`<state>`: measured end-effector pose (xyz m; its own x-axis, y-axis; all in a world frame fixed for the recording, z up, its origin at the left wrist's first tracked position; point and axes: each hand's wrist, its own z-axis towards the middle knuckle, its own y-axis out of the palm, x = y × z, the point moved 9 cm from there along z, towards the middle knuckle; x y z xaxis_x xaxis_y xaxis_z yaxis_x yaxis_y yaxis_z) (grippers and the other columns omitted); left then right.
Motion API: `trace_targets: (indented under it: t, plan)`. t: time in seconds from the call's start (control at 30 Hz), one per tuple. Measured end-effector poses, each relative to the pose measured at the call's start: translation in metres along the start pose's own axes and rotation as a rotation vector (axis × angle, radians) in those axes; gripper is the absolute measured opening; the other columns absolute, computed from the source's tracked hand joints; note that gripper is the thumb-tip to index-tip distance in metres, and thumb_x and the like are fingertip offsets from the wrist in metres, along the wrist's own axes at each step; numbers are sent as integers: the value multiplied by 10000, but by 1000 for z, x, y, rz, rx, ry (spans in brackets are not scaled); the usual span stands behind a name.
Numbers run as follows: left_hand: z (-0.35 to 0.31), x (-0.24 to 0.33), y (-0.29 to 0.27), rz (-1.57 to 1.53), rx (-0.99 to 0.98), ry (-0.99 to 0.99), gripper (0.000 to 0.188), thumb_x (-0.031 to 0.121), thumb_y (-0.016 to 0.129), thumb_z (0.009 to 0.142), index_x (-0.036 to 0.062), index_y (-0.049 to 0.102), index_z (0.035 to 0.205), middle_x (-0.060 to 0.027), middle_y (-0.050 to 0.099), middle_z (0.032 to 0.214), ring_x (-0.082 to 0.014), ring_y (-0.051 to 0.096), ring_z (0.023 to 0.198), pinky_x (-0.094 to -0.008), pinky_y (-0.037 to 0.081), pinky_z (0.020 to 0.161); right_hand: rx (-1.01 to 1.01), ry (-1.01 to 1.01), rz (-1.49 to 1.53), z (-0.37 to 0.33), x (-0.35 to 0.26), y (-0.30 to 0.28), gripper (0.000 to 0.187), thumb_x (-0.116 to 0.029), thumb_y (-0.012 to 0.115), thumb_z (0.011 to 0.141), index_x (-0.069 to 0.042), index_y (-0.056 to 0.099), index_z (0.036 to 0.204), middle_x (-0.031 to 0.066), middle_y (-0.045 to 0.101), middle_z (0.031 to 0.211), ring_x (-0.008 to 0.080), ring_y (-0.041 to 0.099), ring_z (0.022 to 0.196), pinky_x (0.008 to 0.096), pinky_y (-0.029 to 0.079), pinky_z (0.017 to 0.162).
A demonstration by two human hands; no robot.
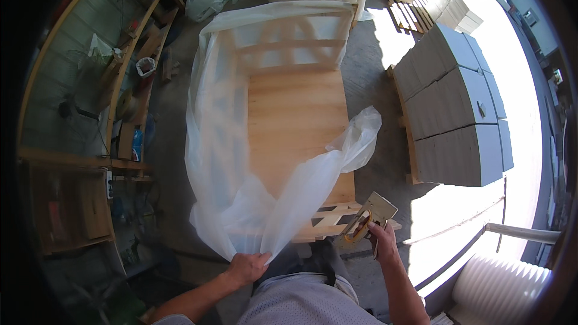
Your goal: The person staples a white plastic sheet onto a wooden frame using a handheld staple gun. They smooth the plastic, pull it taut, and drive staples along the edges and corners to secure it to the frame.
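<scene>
Plastic sheet (pixel 241 162), pinched by the left hand (pixel 248 266), could tear or slip (it hangs slack) while the right hand (pixel 380 238) grips the staple gun (pixel 368 219).

A wooden crate (pixel 295 114) fills the centre, its bare floor open to reach from above. Clear plastic sheet (pixel 241 204) drapes its 9 o'clock wall and billows across the 6 o'clock corner, blocking entry there. Stacked grey slabs (pixel 457 114) wall off 3 o'clock, leaving a narrow strip of concrete between. Cluttered wooden shelves (pixel 120 96) close in the 9 o'clock side.
</scene>
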<state>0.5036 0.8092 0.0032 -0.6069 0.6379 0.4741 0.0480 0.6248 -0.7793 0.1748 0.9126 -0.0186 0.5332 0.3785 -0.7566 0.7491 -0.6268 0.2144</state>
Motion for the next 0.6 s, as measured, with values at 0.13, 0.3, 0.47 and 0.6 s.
trace_targets:
  t: [0.13, 0.3, 0.47, 0.6]
  plan:
    - [-2, 15, -2, -164, 114, 60, 380, 253, 689, 833, 98, 620, 1173, -96, 670, 815, -308, 675, 703, -409, 539, 571, -57, -46, 345, 48, 6, 70, 280, -184, 576, 940, 31, 568, 1120, 116, 669, 976, 237, 668, 932, 392, 529, 907]
    - [-8, 5, -40, -236, 202, 199, 409, 219, 709, 817, 87, 651, 1200, -78, 665, 820, -270, 674, 686, -375, 539, 565, 53, -169, 3, 138, 57, 126, 300, -252, 620, 914, -2, 623, 1080, 116, 674, 994, 237, 651, 957, 349, 499, 872]
    - [-32, -13, -80, -510, 340, 283, 406, 201, 723, 795, 72, 677, 1176, -60, 637, 752, -268, 652, 626, -372, 537, 558, -21, 134, -1033, 196, 113, 93, 525, -426, 579, 863, 68, 663, 1020, 162, 687, 855, 283, 664, 780, 408, 526, 718]
    - [-35, -30, -91, -602, 382, 186, 389, 210, 722, 803, 74, 687, 1166, -65, 643, 735, -267, 651, 611, -361, 542, 560, -4, 269, -1107, 204, 120, 26, 413, -337, 666, 791, 58, 667, 915, 145, 639, 714, 241, 621, 612, 398, 492, 577]
